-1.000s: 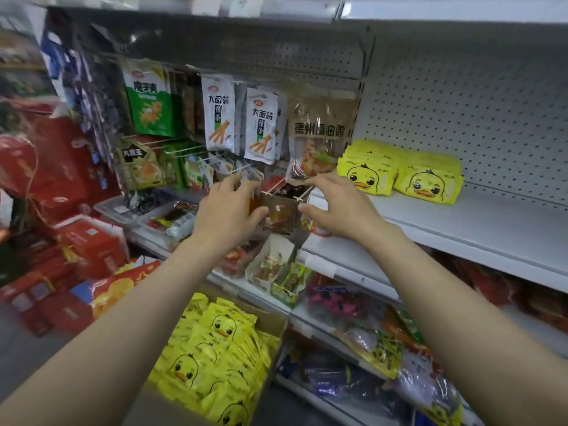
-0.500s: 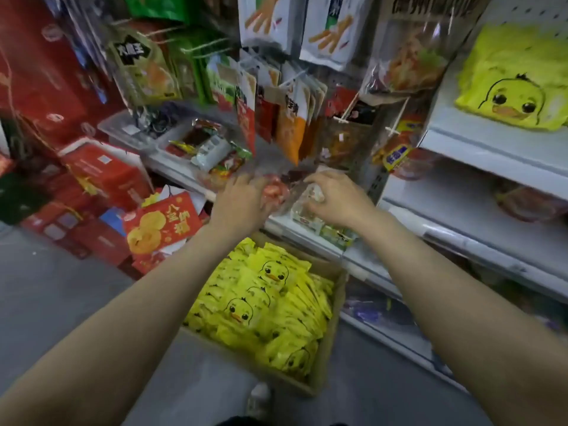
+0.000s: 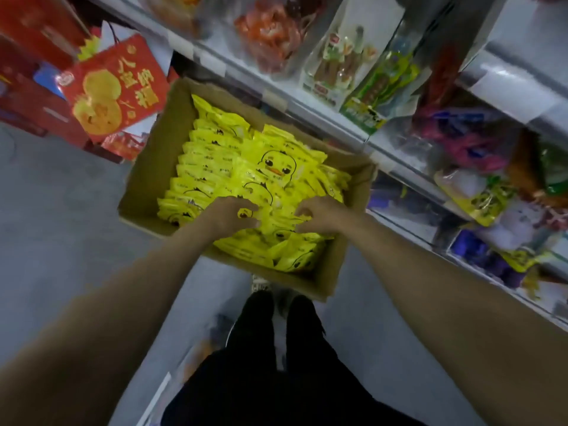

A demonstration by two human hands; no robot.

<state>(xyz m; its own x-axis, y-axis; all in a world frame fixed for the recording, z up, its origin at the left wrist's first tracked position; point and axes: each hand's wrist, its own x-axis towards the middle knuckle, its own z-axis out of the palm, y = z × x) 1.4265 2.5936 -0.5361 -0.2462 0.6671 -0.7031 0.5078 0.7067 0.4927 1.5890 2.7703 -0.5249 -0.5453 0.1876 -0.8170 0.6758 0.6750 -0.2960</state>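
Observation:
An open cardboard box (image 3: 147,167) sits on the grey floor, filled with several yellow packets printed with a cartoon duck (image 3: 276,167). Both my hands are down inside the box near its front. My left hand (image 3: 229,215) has its fingers curled round the edge of a yellow duck packet. My right hand (image 3: 319,215) curls its fingers into the same cluster of packets, gripping them from the right. The packets between my hands (image 3: 273,224) are partly hidden by my fingers.
Metal store shelves (image 3: 405,179) with bagged snacks run along the right and top. Red gift boxes (image 3: 110,87) stand left of the box. My dark-trousered legs (image 3: 276,364) stand just behind the box on the floor (image 3: 61,226).
My hands left the hanging snack packets on the pegs and dropped down into the box of duck packets. My view tilted from the shelf to the floor.

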